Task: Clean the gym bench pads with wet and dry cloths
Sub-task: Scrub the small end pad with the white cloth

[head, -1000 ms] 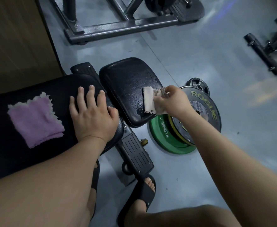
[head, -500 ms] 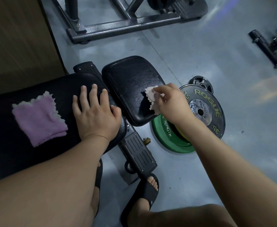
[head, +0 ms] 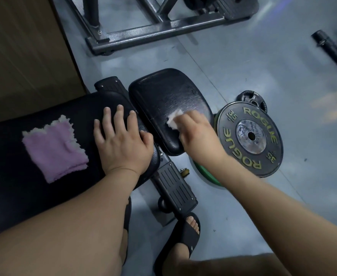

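The small black seat pad (head: 163,96) sits in the middle of the head view, its surface streaked with wet marks. My right hand (head: 197,134) holds a white cloth (head: 174,120) and presses it on the pad's near right part. My left hand (head: 121,140) rests flat with spread fingers on the end of the long black bench pad (head: 14,186). A folded purple cloth (head: 54,150) lies on that long pad, left of my left hand.
Black Rogue weight plate (head: 249,136) leans over a green plate (head: 205,176) on the grey floor right of the seat. A small plate (head: 251,99) lies behind them. Steel rack base (head: 159,32) stands ahead, a dumbbell handle (head: 333,50) far right. My sandalled foot (head: 187,232) is below the bench frame (head: 173,190).
My right hand has slid the white cloth from the seat pad's right edge inward and down onto its surface. My left hand stays flat on the long pad.
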Action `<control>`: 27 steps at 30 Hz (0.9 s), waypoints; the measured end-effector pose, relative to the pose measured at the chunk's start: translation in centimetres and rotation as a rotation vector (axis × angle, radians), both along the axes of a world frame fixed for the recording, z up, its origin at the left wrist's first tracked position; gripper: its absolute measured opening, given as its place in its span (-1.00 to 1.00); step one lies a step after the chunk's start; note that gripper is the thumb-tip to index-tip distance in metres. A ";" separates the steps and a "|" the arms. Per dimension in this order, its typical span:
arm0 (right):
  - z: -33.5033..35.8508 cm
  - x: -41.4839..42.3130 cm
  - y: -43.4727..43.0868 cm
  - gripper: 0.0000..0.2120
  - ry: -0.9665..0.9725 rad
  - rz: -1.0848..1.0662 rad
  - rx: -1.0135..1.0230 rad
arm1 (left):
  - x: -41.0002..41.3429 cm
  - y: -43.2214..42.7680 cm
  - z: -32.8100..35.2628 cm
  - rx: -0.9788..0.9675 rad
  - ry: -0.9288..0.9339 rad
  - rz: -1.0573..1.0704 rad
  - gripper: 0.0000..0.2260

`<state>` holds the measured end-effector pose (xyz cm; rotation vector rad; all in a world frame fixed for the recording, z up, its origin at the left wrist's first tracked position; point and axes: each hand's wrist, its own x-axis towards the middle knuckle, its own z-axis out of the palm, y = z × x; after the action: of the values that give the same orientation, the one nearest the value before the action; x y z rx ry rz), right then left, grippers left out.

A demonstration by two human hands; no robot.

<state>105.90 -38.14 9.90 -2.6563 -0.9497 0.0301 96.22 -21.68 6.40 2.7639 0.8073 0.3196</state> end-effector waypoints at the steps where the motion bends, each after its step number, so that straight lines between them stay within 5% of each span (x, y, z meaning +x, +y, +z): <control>1: 0.0 0.0 -0.3 -0.72 0.000 0.040 -0.013 | 0.0 0.0 0.0 0.002 0.005 0.001 -0.50; 8: 0.2 10.5 1.9 -0.71 -0.034 -0.334 -0.042 | 0.0 -0.1 0.0 -0.003 -0.007 0.007 -0.50; 14: 0.4 3.1 -0.2 -0.67 -0.012 0.098 -0.049 | 0.0 0.0 0.0 0.002 -0.004 0.010 -0.50; 19: 0.9 5.3 -0.5 -0.76 -0.041 -0.129 -0.039 | -0.1 0.1 0.2 -0.013 0.004 0.000 -0.49; 25: 0.6 -2.6 -1.8 -0.85 0.024 0.252 -0.052 | -0.1 0.1 0.1 -0.010 0.015 -0.002 -0.49; 27: 0.3 -0.8 -3.0 -0.80 -0.010 0.136 -0.062 | -0.1 0.1 0.1 -0.011 0.009 0.000 -0.50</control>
<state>105.08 -41.09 10.19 -2.6450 -1.1488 0.0788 96.13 -21.57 6.47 2.7576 0.8085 0.3015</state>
